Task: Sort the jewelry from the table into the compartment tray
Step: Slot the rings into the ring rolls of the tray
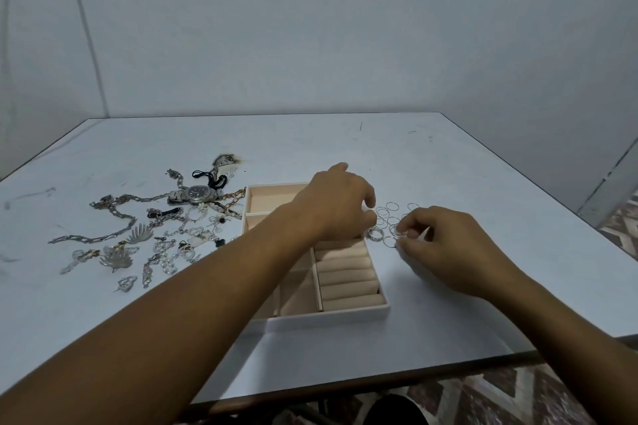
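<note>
Two hands are out over the table [448,166]. Left hand [336,207]: arm reaches diagonally across the tray [331,319], back of hand up, thumb sticking out toward the far side, fingers curled down past the tray's far right corner. Cannot tell whether those fingers hold anything. A thicker band [374,235] lies just under and beside them.

Right hand [445,245]: just right of the left, back up, thumb and fingertips drawn together in a pinch on one of the rings [392,207].

Rings: thin silver wire hoops, flat on the table, scattered between and beyond both hands' fingertips, some overlapping.

Tray: pale beige, soft-lined, rectangular, white outer wall. It sits under my left forearm. Right side has padded ring rolls in a row; left side has open square compartments split by thin dividers. No jewelry visible in the parts I can see.

Pile [165,231]: well left of my left arm, tangled silver chains, leaf-shaped pieces, pearl-like beads and a metal watch [198,193] with a dark dial.
</note>
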